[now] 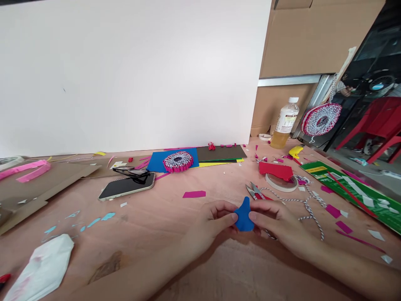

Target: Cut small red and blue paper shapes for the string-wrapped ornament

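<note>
On the pink-papered table [156, 209], the left hand [213, 221] and right hand [277, 221] are brought together near the middle, each grip clamped on a blue craft-foam shape [244, 217] from its own side. The shape is judged light and soft, best held by its broad base. Red-handled snips [255, 191] are left just beyond.

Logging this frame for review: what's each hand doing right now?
Left hand: closed, pinching the blue pointed cut-out.
Right hand: closed, pinching the same blue pointed cut-out from the other side.
</note>
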Demonstrator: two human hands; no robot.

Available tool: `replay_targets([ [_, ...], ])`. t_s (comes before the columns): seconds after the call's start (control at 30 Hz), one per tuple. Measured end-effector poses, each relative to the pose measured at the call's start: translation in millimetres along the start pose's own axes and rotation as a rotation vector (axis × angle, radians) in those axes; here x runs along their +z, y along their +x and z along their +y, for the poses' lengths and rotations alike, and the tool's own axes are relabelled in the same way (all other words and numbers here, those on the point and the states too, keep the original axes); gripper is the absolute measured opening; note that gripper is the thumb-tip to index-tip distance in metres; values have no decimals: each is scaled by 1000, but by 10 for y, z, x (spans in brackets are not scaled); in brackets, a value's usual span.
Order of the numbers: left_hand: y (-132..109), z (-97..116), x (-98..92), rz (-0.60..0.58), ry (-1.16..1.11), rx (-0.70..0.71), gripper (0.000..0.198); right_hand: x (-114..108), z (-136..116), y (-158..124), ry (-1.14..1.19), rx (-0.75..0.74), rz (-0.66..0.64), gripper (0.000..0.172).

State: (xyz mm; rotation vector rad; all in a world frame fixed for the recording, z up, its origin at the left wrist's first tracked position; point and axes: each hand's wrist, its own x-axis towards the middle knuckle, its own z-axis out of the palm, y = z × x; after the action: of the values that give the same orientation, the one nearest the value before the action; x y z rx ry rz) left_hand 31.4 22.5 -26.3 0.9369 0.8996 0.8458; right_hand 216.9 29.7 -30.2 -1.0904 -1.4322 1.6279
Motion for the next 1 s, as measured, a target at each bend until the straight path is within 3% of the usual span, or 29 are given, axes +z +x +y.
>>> replay_targets([
  [0.17, 6, 3, -15, -12, -29, -27, 24, 8, -18, 16, -10, 8, 22, 21],
  [0.3, -27, 15, 39, 8, 85, 58, 19, 10, 14, 29, -21, -4, 25, 20],
  [0.4, -28, 6, 59, 29, 188, 107, 24, 15, 47, 30, -21, -6, 8, 21],
  [0.53, -3, -14, 55, 56, 156, 93, 28, 13, 30, 28, -45, -23, 21, 25],
  [0.7, 13, -22, 43, 207, -31, 108, 17, -160, -56, 120, -70, -118, 255, 32],
  [0.77, 22, -37, 18, 193, -57, 136, 9, -279, -76, 185, -252, -202, 349, 28],
  [0.83, 35, -54, -11, 190, -33, 154, 6, -389, -78, 244, -563, -329, 365, 20],
  [0.93, 46, -63, -32, 203, -6, 151, 13, -495, -45, 295, -1017, -441, 201, 11],
  [1.0, 42, -52, -21, 196, -4, 147, 16, -523, -11, 301, -1158, -426, 117, 14],
])
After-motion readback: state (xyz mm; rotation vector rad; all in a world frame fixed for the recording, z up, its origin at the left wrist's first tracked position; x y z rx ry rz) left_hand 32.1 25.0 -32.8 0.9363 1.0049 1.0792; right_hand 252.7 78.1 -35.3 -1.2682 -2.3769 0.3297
